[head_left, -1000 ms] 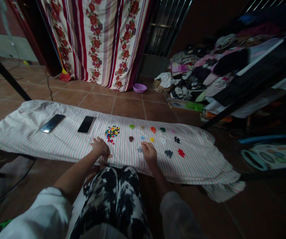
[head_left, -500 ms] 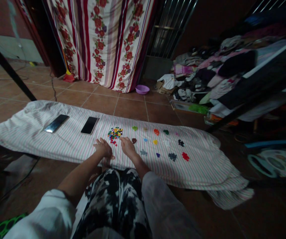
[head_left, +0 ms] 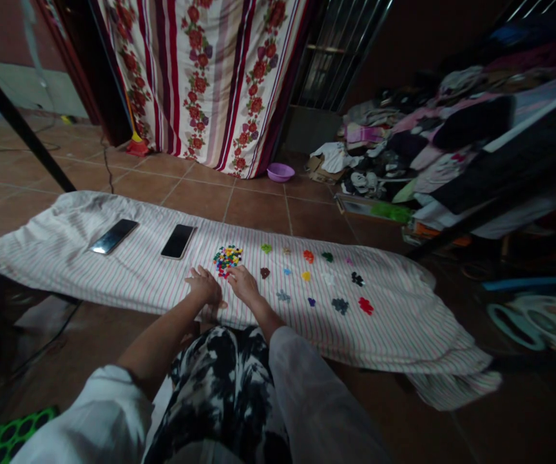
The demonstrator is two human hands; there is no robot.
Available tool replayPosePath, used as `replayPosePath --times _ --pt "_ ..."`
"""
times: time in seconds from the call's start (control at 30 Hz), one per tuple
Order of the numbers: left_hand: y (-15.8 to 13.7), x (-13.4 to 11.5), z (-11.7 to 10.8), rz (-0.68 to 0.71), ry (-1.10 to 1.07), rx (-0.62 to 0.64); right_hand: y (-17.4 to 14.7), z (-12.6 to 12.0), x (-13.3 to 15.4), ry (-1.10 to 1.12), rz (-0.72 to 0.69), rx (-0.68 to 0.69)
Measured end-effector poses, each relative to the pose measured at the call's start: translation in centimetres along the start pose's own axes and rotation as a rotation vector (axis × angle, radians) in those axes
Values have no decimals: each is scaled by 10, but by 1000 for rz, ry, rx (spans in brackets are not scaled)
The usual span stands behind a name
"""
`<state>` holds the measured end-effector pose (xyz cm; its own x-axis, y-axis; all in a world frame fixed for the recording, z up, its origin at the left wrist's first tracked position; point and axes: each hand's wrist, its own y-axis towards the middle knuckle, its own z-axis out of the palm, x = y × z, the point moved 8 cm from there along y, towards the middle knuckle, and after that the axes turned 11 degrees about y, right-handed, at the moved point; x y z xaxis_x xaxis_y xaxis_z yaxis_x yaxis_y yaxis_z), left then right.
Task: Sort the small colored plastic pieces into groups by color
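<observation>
A heap of small mixed-colour pieces (head_left: 228,256), too small to tell their kind, lies on the striped cloth (head_left: 133,283). My right hand (head_left: 243,283) reaches over the heap's near edge, fingertips drawn together at some red pieces; whatever is between them is hidden. My left hand (head_left: 204,287) rests on the cloth left of it, fingers spread and holding nothing. To the right, pieces lie in small single-colour groups, among them brown pieces (head_left: 265,273), yellow pieces (head_left: 305,276), orange pieces (head_left: 308,256), grey pieces (head_left: 340,306), red pieces (head_left: 366,305) and black pieces (head_left: 357,279).
Two phones lie on the cloth at left, a near phone (head_left: 178,241) and a far phone (head_left: 114,236). Beyond the cloth are a purple basin (head_left: 280,172), a floral curtain (head_left: 229,84) and a pile of clothes (head_left: 403,135). Dark poles rise at both sides.
My right hand has shifted slightly left and towards me along the heap's edge, over the red pieces. My left hand stays spread on the cloth. The whole view has shifted a little.
</observation>
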<state>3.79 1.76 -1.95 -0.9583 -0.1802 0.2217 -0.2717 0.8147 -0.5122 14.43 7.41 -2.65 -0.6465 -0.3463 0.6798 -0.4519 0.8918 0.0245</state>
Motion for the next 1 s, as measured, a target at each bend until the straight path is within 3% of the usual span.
replayPosePath --times 0.2,1.0 --pt "-3 1 -3 0 -28 -4 3 -1 -6 44 69 -44" --pt "4 2 4 13 -1 -17 -4 -14 -22 292 98 -173"
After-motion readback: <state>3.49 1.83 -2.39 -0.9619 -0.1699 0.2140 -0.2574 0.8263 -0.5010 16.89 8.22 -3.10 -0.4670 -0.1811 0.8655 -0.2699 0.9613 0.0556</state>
